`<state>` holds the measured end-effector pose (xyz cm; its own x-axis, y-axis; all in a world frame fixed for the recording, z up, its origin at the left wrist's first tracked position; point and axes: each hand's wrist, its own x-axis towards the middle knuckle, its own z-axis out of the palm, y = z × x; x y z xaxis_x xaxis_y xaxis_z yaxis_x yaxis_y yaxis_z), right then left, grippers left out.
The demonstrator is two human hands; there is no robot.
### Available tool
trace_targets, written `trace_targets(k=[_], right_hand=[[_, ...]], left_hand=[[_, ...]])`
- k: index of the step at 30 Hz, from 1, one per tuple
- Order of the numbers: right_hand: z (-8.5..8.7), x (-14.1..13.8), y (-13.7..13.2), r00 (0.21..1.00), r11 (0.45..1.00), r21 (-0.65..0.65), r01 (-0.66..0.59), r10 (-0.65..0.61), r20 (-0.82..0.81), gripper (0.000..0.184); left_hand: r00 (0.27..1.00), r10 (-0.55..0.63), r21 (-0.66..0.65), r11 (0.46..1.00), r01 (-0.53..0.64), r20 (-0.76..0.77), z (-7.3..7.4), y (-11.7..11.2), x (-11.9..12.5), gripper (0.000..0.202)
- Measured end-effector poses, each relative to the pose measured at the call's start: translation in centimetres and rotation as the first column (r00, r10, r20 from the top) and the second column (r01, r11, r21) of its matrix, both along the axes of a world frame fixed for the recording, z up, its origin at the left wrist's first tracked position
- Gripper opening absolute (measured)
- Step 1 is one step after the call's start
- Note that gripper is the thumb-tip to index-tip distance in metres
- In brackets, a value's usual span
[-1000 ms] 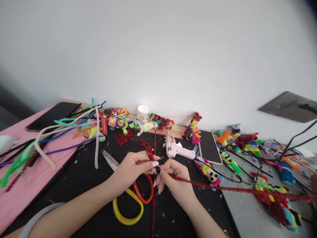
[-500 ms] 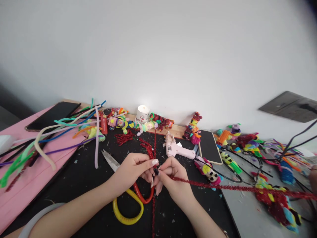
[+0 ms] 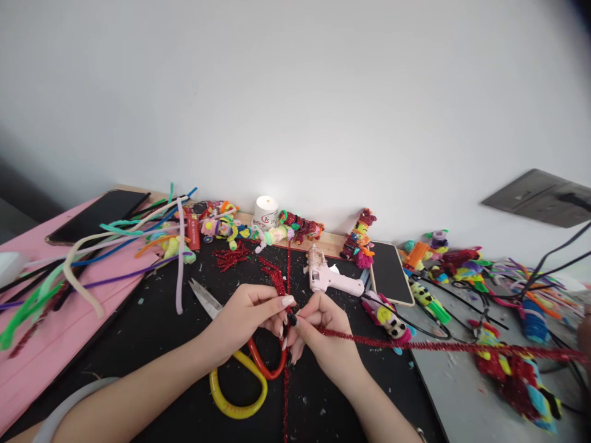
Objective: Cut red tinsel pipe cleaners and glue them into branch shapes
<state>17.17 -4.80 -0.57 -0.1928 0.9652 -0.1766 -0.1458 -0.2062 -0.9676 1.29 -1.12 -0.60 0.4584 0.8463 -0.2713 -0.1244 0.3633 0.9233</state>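
Observation:
My left hand [image 3: 247,317] and my right hand [image 3: 323,335] meet above a black mat [image 3: 152,344], fingertips pinched together. Between them is a glittery red pipe cleaner [image 3: 438,346]; one long strand runs from my right hand off to the right, and a bent piece [image 3: 277,280] sticks up behind my left fingers. Both hands are closed on it. Under my hands lie scissors [image 3: 237,381] with yellow and red handles, blades pointing up left.
A pink glue gun [image 3: 332,280] lies just beyond my hands. A lit white candle [image 3: 266,212], small pipe-cleaner figures [image 3: 360,240] and a dark tablet [image 3: 391,274] stand along the wall. Loose coloured pipe cleaners [image 3: 106,246] cover the pink board at left; more figures crowd the grey surface at right.
My fingertips have drawn closer together on the red pipe cleaner, and its long strand has dropped slightly at the right. Nothing else has moved.

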Motion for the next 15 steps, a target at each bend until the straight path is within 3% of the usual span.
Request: trace_targets(k=[7,15], right_hand=[[0.14,-0.03,0.05,1.000,1.000,-0.001,0.000,0.000,0.002,0.028],[0.14,-0.04,0.11,1.000,1.000,0.002,-0.004,0.004,-0.006,0.028]], left_hand=[[1.000,-0.001,-0.040,0.999,0.001,0.008,0.33,0.05,0.08,0.035],[0.998,-0.020,-0.083,0.996,0.025,0.054,-0.27,-0.04,-0.03,0.030]])
